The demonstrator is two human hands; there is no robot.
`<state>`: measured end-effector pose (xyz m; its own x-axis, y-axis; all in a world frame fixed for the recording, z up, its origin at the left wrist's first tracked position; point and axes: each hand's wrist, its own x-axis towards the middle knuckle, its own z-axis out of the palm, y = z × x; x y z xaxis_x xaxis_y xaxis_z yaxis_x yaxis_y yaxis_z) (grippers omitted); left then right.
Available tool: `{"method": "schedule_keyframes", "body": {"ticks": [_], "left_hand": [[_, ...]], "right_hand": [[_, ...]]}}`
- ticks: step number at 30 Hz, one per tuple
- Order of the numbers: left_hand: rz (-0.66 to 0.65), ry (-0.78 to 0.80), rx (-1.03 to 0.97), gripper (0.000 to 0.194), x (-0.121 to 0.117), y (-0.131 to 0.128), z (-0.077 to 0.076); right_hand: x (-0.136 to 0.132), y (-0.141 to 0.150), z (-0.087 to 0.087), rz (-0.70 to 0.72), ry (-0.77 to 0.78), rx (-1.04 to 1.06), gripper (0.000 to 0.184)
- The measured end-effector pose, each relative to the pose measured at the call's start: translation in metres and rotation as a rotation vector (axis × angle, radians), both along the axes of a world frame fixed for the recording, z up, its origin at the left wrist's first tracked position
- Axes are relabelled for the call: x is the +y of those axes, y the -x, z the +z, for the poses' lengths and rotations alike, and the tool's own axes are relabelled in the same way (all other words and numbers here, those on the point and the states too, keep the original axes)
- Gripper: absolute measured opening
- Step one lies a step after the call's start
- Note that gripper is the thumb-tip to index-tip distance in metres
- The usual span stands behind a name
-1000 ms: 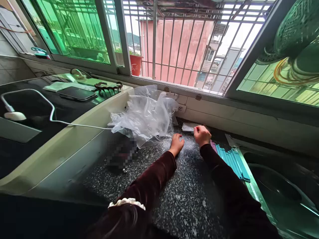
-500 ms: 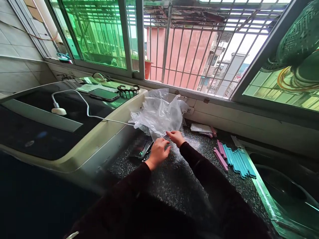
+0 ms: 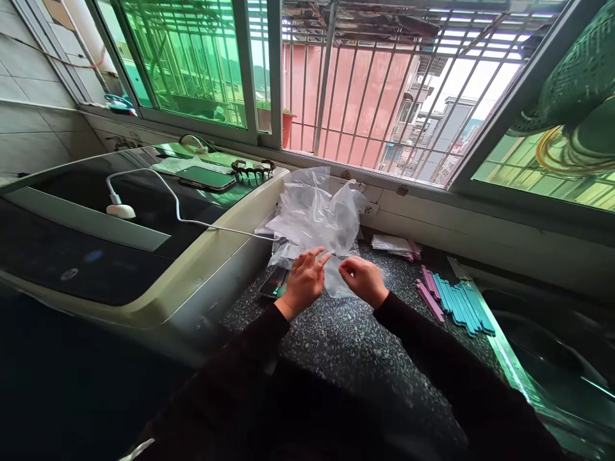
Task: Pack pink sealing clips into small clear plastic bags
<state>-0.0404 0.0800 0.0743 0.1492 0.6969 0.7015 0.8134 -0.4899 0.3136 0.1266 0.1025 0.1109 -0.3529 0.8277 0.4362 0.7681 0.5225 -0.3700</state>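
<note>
A crumpled pile of clear plastic bags (image 3: 319, 208) lies on the dark speckled counter against the wall. In front of it, a flat clear plastic bag (image 3: 337, 282) shows between my hands. My right hand (image 3: 366, 279) is closed, its thumb and fingers pinched at this bag's edge; the exact contact is partly hidden. My left hand (image 3: 303, 283) is just left of the bag with its fingers apart and some stretched out, holding nothing visible. Beside that hand, a dark phone-like object (image 3: 275, 282) lies partly covered by the hand and plastic.
Teal strips (image 3: 460, 302) and pink strips (image 3: 429, 298) lie on the right, near the sink (image 3: 542, 358). Flat clear packets (image 3: 394, 245) rest by the wall. On the washing machine (image 3: 202, 262) are a phone (image 3: 207, 178), a hair claw (image 3: 253, 169) and a white cable (image 3: 177, 208).
My right hand has moved right and toward me, away from my left hand. A flat bag now shows between them. The view has shifted slightly.
</note>
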Motion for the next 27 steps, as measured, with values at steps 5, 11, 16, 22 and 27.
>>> {"method": "schedule_keyframes", "body": {"ticks": [5,11,16,22,27], "left_hand": [[0.043,0.0,-0.039,0.041,-0.007,0.003,0.002],[-0.021,0.115,-0.024,0.055,0.013,-0.011,0.01],[-0.179,0.391,0.086,0.027,0.042,-0.052,0.003],[-0.231,0.612,0.181,0.011,0.054,-0.076,-0.012],[-0.066,0.298,0.18,0.032,0.037,-0.083,-0.012]], "right_hand": [[-0.035,-0.059,0.009,-0.015,-0.027,0.056,0.021],[-0.067,-0.116,0.028,-0.037,-0.062,0.12,0.022],[-0.082,-0.151,0.035,-0.127,0.061,0.259,0.024],[-0.085,-0.197,0.015,-0.303,0.294,0.25,0.028],[-0.077,-0.22,-0.015,-0.456,0.356,0.169,0.021]]}}
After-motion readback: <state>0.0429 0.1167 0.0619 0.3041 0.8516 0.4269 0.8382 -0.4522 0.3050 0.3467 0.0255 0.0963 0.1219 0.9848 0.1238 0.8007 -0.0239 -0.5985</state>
